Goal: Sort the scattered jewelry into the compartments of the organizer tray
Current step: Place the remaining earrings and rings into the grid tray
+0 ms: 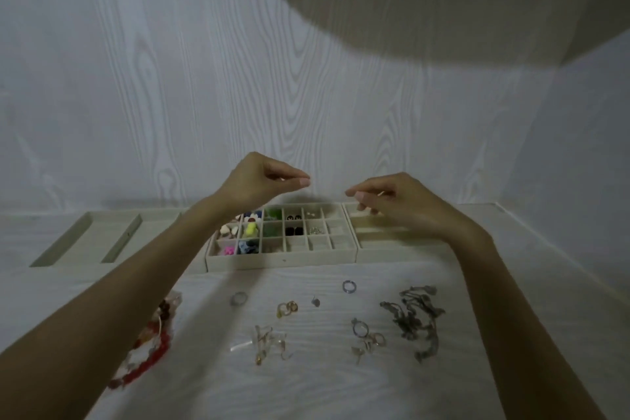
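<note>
Head view of a jewelry-sorting station on a pale wood-grain table [341,395]. Both hands are raised above the far edge of the organizer tray [283,261], well apart from the loose pieces nearer the person. The left hand [259,181] has thumb and forefinger pressed together in a narrow pinching grip, the remaining fingers curled; whether anything lies between the fingertips cannot be told, as any held item is too small to resolve. The right hand [392,201] shows the same narrow pinch, fingertips pointing toward the left hand, and its contents likewise cannot be told. The tray is a cream grid of small square compartments: those at its left hold colourful pieces [250,225], among them yellow, pink, blue and a white flower shape; the middle ones hold green and black pieces; one toward the right holds small silvery items [316,230]. A second cream tray [378,235] with long slots adjoins it on the right, partly behind the right hand. Scattered on the table nearer the person are a silver ring [238,298], a bluish ring [348,286], gold rings [287,309], gold earrings [269,343], a cluster of small rings [370,337], a dark tangled chain [414,319] and a red beaded strand [153,351] beside the left forearm.
</note>
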A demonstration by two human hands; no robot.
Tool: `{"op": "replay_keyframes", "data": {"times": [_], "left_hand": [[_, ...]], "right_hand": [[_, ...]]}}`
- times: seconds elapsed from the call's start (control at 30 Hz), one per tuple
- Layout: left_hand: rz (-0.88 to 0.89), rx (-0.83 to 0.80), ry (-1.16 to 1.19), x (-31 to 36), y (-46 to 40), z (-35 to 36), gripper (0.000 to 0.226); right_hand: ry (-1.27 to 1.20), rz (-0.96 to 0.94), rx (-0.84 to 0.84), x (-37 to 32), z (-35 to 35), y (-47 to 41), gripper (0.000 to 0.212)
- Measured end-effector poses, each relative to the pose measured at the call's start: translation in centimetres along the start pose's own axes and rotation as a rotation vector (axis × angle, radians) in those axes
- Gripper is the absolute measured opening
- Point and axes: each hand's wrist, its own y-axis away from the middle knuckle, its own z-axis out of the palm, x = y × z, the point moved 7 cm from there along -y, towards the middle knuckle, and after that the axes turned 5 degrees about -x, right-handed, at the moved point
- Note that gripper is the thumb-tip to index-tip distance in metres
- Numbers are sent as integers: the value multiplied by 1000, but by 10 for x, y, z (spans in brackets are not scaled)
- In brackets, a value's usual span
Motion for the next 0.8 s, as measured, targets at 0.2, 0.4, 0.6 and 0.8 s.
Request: {"op": "replay_keyframes", "data": {"times": [0.2,0.4,0.6,0.8], "left_hand": [[-67,-223,-313,-43,-13,38,12],[-53,-344,-697,-43,-19,61,13],[20,-401,-881,-40,-26,78,13],[39,-438,-880,-42,-27,91,13]], "right_hand": [[160,112,-160,40,28,-28,23],[117,163,-212,54,37,-30,29],[135,153,-190,55,33,-27,31],[117,162,-163,53,30,-24,28]]}}
